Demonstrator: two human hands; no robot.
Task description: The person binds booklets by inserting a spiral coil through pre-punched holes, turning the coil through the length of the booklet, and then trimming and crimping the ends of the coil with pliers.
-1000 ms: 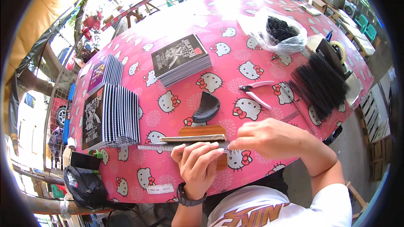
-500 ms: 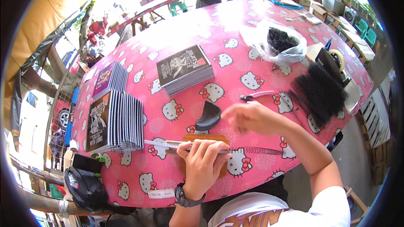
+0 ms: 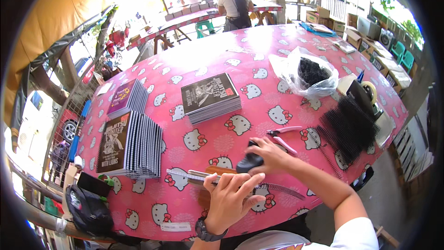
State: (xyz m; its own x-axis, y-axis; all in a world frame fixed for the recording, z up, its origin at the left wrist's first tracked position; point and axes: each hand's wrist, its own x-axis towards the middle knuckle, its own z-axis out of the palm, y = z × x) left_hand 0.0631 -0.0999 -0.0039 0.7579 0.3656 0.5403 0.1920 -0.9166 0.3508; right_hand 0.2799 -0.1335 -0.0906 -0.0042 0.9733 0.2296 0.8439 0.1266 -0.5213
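Note:
On a brown wooden board (image 3: 203, 199) lies a thin notebook (image 3: 196, 178), seen nearly edge-on. My left hand (image 3: 233, 199), with a dark watch on its wrist, holds it with the fingers bent over it and the thumb apart. A dark wire coil (image 3: 286, 190) sticks out to the right from under that hand. My right hand (image 3: 273, 157) is closed on a black curved block (image 3: 249, 162), just beyond the left fingers. Pink-handled cutting pliers (image 3: 274, 133) lie beyond the right hand.
Coil-bound books stand in stacks at left (image 3: 129, 146) and centre (image 3: 212, 99). At right are a heap of black coils (image 3: 349, 127), a plastic bag of black pieces (image 3: 312, 71) and a tape dispenser (image 3: 370, 90). A black bag (image 3: 88, 208) sits at the left edge. Two people are at a far table.
My right hand has come down and left onto the black block, and the block now sits nearer the board. My left fingers have spread somewhat. The view has tilted up.

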